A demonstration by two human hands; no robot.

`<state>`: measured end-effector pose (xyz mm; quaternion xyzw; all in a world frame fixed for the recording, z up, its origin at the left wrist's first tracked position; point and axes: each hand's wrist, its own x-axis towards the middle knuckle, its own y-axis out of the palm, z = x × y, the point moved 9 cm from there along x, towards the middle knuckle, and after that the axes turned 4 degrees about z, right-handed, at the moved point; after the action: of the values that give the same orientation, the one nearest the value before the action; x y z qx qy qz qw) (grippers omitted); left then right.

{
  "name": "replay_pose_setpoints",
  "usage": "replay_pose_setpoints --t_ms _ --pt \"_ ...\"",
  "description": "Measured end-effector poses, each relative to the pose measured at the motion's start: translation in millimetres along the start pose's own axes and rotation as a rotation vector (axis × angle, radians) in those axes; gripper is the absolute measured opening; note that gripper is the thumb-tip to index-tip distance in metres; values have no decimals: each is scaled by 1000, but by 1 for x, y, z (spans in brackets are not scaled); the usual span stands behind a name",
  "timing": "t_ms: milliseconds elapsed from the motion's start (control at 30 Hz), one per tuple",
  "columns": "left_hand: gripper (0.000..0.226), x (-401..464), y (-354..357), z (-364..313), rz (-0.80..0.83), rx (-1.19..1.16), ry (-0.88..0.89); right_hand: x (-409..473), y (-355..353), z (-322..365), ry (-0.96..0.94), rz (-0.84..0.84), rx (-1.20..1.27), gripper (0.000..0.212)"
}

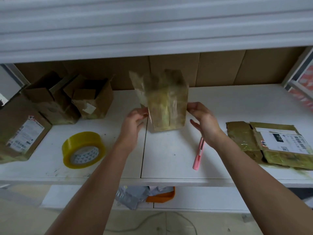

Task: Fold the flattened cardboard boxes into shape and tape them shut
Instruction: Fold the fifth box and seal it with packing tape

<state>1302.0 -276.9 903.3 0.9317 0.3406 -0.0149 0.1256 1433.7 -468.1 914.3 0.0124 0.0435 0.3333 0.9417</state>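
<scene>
Box in hand: tall tape-covered brown cardboard box (166, 106) stands upright mid-desk (169, 160), blurred, top seemingly open.
Hands: left hand (135, 119) pinches its left edge; right hand (202, 118) relaxed, touching the right.
Done: two open-topped folded boxes (71, 99) far left.
Left: flat taped cardboard pack (271, 146) right; yellow tape roll (83, 149) untouched.

A pink utility knife (199, 154) lies at four o'clock on the white desk (169, 160); below, an orange tray (162, 196) holds grey bags (130, 195).
</scene>
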Motion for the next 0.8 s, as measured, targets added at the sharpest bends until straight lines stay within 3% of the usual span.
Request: replay_pose_setpoints --t_ms 67,167,267,333,433,500,600,800 --pt "28 -3 -8 10 -7 -116 -116 -2 -1 -7 89 50 22 35" --pt "66 -12 -1 27 142 46 -220 -7 7 -23 169 137 -115 60" --pt "64 -16 18 24 286 196 -125 -7 17 -31 94 177 -207 41" --pt "67 -16 20 19 280 231 -105 -4 19 -31 48 165 -154 53" --pt "87 -18 13 27 231 312 -217 -1 18 -38 92 143 -259 62" --pt "73 -20 12 37 238 382 -257 -1 19 -49 160 151 -302 61" --pt "38 -21 13 39 220 427 -179 -4 18 -58 186 129 -333 58" --pt "51 -28 0 5 68 404 13 -6 33 -11 -25 100 -360 60"
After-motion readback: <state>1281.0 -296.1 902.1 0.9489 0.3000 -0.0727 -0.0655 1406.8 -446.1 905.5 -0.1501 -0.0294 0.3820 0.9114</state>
